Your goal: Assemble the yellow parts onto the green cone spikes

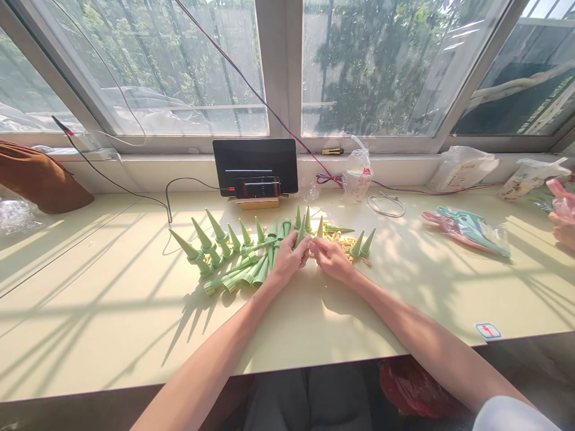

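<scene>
My left hand (pixel 290 257) is closed around a green plastic spike (pixel 300 232) whose tip points up. Close beside it, my right hand (pixel 331 257) has its fingers pinched together near the spike's lower part; whatever they hold is hidden. Left of my hands, several green spikes stand upright in a cluster (pixel 222 239), and others lie in a heap (pixel 245 274) with their hollow ends toward me. Small yellow pieces (pixel 348 244) are scattered behind and right of my right hand. Two more green spikes (pixel 362 245) stand at the right end of the pile.
A phone (pixel 257 187) leans before a black tablet (pixel 256 161). Right of them are a plastic cup (pixel 358 173), a coiled white cable (pixel 386 205) and bagged pink and teal tools (pixel 471 230). A brown bag (pixel 40 176) lies left. Another person's hand (pixel 563 218) shows far right.
</scene>
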`<state>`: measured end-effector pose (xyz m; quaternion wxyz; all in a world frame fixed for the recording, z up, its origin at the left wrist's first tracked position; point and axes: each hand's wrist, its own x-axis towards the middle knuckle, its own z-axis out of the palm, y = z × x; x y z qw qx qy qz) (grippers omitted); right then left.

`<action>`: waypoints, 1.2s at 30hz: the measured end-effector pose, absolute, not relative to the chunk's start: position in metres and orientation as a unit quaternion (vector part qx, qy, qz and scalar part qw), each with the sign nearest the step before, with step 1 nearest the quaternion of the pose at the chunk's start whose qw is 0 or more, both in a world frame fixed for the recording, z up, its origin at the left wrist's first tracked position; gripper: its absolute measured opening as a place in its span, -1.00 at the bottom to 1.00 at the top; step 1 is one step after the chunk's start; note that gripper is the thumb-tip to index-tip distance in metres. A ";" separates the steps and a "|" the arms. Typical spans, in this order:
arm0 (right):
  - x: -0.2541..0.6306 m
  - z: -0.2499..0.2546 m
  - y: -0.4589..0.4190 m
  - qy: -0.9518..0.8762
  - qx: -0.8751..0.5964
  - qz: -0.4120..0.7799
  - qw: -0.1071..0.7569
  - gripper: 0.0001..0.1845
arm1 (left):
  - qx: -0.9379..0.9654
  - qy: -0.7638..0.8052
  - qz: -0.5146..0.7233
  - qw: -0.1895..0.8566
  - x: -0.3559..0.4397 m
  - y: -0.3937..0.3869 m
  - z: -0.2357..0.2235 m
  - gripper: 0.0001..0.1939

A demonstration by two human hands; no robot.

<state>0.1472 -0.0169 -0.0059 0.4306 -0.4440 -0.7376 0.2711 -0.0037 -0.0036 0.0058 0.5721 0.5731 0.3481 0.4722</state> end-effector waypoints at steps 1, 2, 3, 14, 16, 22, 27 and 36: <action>0.147 -0.007 -0.016 -0.737 -0.445 0.271 0.431 -0.66 | 0.575 0.347 0.471 0.572 -0.004 -0.003 0.005 -0.58; 0.147 -0.008 -0.016 -0.736 -0.446 0.271 0.431 -0.65 | 0.577 0.346 0.471 0.571 -0.004 -0.003 0.005 -0.59; 0.147 -0.009 -0.015 -0.736 -0.447 0.271 0.431 -0.64 | 0.577 0.346 0.471 0.571 -0.004 -0.003 0.005 -0.60; 0.146 -0.010 -0.016 -0.733 -0.425 0.308 0.432 -0.73 | 0.544 0.352 0.489 0.584 -0.005 -0.003 0.011 -0.64; 0.147 -0.011 -0.016 -0.742 -0.425 0.292 0.429 -0.74 | 0.548 0.353 0.488 0.580 -0.005 -0.003 0.011 -0.65; 0.148 -0.013 -0.015 -0.754 -0.418 0.261 0.434 -0.77 | 0.561 0.360 0.478 0.572 -0.005 -0.003 0.009 -0.66; 0.148 -0.013 -0.015 -0.752 -0.415 0.264 0.439 -0.76 | 0.568 0.363 0.475 0.566 -0.005 -0.003 0.009 -0.63; 0.147 -0.011 -0.016 -0.738 -0.434 0.276 0.437 -0.70 | 0.579 0.348 0.480 0.560 -0.005 -0.004 0.010 -0.61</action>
